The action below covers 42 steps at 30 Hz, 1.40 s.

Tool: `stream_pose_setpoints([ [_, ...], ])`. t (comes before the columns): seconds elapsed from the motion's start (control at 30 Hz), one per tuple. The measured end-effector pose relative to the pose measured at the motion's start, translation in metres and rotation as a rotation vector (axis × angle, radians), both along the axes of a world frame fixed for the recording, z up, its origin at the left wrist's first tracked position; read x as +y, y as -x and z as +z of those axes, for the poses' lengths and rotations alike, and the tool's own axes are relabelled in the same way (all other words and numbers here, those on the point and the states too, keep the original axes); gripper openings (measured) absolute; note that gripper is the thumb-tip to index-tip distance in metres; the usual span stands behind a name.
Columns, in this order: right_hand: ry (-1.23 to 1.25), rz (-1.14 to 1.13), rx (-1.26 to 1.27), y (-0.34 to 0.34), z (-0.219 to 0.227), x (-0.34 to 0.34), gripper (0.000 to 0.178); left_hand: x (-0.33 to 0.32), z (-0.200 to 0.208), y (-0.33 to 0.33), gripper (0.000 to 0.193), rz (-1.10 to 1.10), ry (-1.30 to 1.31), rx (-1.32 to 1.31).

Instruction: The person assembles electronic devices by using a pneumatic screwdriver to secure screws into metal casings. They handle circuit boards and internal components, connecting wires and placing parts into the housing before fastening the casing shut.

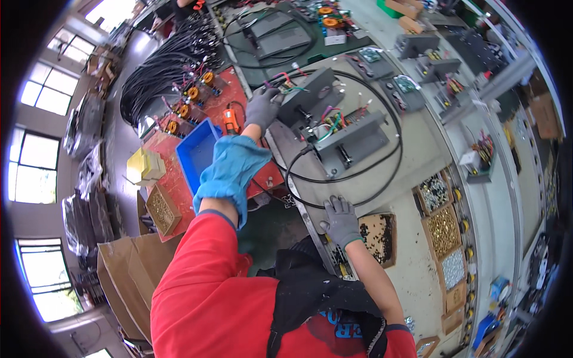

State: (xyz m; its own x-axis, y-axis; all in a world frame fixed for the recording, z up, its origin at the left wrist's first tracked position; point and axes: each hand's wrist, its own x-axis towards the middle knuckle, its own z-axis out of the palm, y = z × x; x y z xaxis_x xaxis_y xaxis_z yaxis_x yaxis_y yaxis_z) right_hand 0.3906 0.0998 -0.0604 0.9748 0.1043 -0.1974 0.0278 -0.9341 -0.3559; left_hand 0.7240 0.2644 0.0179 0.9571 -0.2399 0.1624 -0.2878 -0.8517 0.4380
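Observation:
My left hand (262,109), in a grey glove with a blue sleeve cover (233,170) above it, is at the left end of a grey metal housing (307,95). Its fingers are bent around that end, beside loose coloured wires. A second grey housing (352,143), with wires and a black fitting, lies just nearer. My right hand (341,221), also gloved in grey, rests with fingers spread on the near part of the bench, holding nothing. A black cable (391,179) loops around both housings and passes close to the right fingertips.
At left, a red board (161,156) carries an orange tool (231,121), a blue bin (194,158) and circuit parts with copper coils (185,111). Black cables (173,53) are heaped behind. Trays of screws (443,232) and a box of black pieces (379,235) lie right.

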Motion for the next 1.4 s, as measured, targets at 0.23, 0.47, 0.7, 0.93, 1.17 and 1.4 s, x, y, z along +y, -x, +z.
stream_pose_setpoints([
  [0.23,0.059,0.069,0.101,0.001,-0.016,0.001,0.082,0.004,-0.018,0.005,0.032,0.017,0.046,-0.033],
  [0.47,0.037,0.044,-0.002,0.037,-0.020,-0.005,0.084,-0.002,-0.028,0.037,0.030,-0.008,0.017,-0.061],
  [0.7,0.054,-0.023,-0.003,0.116,-0.023,-0.014,0.084,-0.017,-0.027,0.116,0.033,-0.017,-0.007,-0.059],
  [0.93,0.088,-0.155,0.016,0.243,-0.019,-0.024,0.083,-0.048,-0.021,0.243,0.035,-0.046,-0.025,-0.014],
  [1.17,0.039,-0.414,-0.103,0.388,-0.008,-0.029,0.065,-0.072,-0.021,0.389,0.037,-0.162,0.018,0.031],
  [1.4,-0.285,-1.435,-0.628,0.491,0.026,-0.030,0.047,-0.079,0.011,0.515,0.041,-0.411,0.143,0.373],
])
